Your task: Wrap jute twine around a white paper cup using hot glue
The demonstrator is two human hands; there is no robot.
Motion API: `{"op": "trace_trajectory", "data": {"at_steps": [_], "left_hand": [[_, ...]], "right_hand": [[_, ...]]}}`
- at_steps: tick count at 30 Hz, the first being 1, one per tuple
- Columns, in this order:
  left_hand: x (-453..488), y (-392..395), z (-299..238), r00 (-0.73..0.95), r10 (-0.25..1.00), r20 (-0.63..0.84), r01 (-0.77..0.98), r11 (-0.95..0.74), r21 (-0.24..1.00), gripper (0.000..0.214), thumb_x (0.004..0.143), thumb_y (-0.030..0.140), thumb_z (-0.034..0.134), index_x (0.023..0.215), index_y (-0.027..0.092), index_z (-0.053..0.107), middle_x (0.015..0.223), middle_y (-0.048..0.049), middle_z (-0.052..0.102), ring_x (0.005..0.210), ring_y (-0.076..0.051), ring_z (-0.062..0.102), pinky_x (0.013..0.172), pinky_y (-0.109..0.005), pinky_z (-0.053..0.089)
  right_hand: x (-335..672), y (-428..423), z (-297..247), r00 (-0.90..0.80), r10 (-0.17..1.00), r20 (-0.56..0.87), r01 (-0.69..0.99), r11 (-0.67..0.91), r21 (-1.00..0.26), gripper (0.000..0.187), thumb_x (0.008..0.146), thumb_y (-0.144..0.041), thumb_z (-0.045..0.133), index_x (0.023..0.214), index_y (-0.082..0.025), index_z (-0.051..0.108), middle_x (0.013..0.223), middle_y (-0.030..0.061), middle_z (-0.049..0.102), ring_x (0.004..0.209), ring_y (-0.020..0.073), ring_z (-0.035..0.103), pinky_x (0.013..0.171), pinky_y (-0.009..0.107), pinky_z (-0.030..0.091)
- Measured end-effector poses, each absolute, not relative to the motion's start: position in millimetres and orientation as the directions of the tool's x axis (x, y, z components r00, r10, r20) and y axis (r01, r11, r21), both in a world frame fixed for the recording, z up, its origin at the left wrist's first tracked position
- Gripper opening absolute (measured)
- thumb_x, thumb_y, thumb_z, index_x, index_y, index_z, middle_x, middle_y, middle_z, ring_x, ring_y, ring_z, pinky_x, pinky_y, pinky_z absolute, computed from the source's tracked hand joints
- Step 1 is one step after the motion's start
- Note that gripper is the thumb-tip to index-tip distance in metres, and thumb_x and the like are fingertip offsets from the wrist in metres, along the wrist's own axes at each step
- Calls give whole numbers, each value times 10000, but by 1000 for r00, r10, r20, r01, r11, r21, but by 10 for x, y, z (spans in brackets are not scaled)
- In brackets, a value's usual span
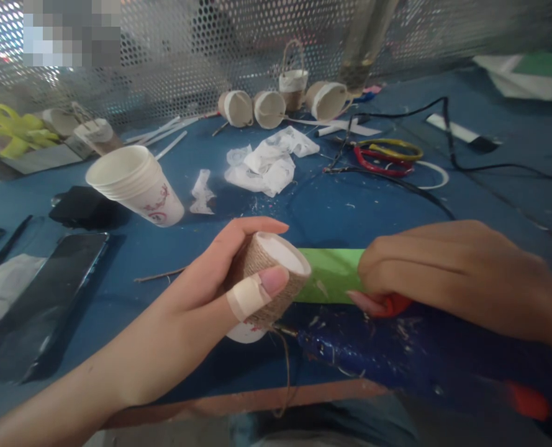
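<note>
My left hand (229, 285), with a bandage on its thumb, is wrapped round a tilted paper cup (248, 332). Brown twine (252, 267) is wound about much of the cup, and a loose end of it hangs down toward the table edge. In my right hand (434, 273) is a blue hot glue gun (359, 351), one finger at its red trigger (397, 304). The gun's metal nozzle (285, 331) points left and reaches the twine by the cup's printed end; whether it touches is hard to tell. Behind both hands lies a green strip (326, 276).
Stacked paper cups (136, 186) lean at left, near a phone (43, 304). Crumpled white paper (269, 161) lies mid-table. Several twine-covered cups (269, 108) sit by the perforated metal screen (173, 56). A black cable (447, 130) and coloured wires (387, 155) are at right.
</note>
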State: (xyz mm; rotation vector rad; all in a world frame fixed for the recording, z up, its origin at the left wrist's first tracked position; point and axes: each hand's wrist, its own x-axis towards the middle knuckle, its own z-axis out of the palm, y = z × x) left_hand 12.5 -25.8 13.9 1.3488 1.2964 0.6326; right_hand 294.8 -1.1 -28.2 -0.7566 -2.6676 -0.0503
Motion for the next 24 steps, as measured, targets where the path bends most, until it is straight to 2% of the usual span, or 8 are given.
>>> {"op": "trace_trajectory", "data": {"at_steps": [5, 12, 21, 24], "left_hand": [[112, -250, 127, 292, 914, -283, 345, 176, 922, 453, 944, 688, 720, 1304, 415, 686, 1182, 32, 734, 981, -216, 696, 770, -266, 613], [28, -210, 30, 386, 891, -239, 344, 101, 933, 403, 1001, 647, 669, 1354, 455, 637, 1163, 52, 730, 928, -174, 704, 730, -218, 618], [27, -227, 14, 421, 883, -207, 342, 57, 938, 336, 1032, 604, 648, 1355, 512, 629, 1141, 65, 725, 900, -152, 686, 719, -190, 615], [32, -230, 8, 432, 882, -190, 353, 29, 935, 339, 1027, 596, 663, 1354, 511, 629, 1138, 71, 720, 918, -150, 685, 747, -185, 618]], "right_hand": [[2984, 28, -286, -829, 448, 336, 449, 890, -78, 238, 1087, -224, 390, 889, -278, 511, 802, -51, 648, 607, 152, 567, 563, 322, 390], [2971, 41, -265, -830, 433, 350, 463, 886, 2, 338, 1162, -329, 323, 893, -290, 524, 782, -71, 654, 586, 147, 580, 547, 325, 404], [2981, 28, -290, -837, 430, 339, 455, 891, -7, 333, 1166, -328, 316, 926, -289, 543, 795, -63, 655, 610, 153, 600, 554, 330, 414], [2967, 17, -293, -823, 441, 358, 473, 881, 3, 383, 1183, -363, 274, 912, -296, 536, 785, -72, 660, 604, 157, 600, 552, 335, 424]]}}
